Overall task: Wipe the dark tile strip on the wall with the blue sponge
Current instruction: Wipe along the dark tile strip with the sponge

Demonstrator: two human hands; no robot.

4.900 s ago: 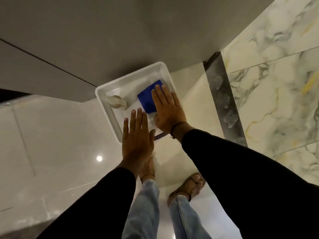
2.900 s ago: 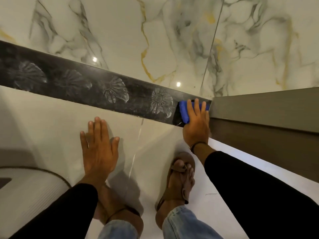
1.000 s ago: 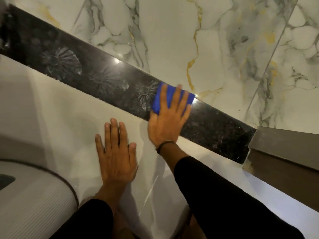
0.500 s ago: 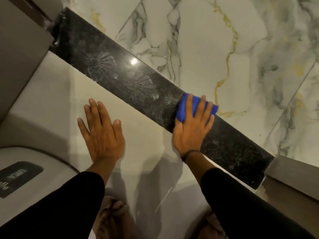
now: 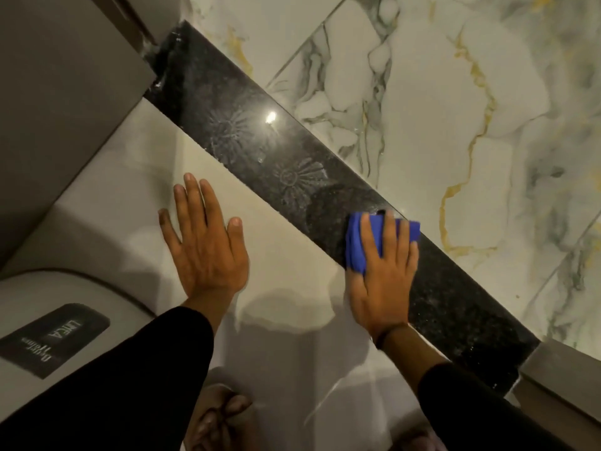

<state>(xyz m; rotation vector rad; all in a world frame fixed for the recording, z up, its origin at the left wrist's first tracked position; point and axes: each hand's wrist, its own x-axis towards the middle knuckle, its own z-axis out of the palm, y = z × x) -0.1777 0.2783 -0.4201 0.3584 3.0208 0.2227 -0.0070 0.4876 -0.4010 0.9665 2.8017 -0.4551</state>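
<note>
The dark tile strip (image 5: 260, 148) runs diagonally across the wall from upper left to lower right, speckled black with pale flower patterns. My right hand (image 5: 383, 275) presses the blue sponge (image 5: 356, 245) flat against the strip near its middle, fingers spread over it. Only the sponge's left part and top edge show past my fingers. My left hand (image 5: 205, 245) lies flat and open on the plain cream tile below the strip, holding nothing.
Marble tiles with grey and gold veins (image 5: 455, 109) cover the wall above the strip. A grey panel (image 5: 65, 92) meets the strip's upper left end, a grey ledge (image 5: 566, 379) its lower right end. A white cistern lid with a black label (image 5: 52, 340) sits lower left. My sandalled foot (image 5: 221, 421) shows below.
My right hand has kept the sponge on the strip while the view shifted left, so more of the strip's left end shows. The left hand stays flat on the cream tile.
</note>
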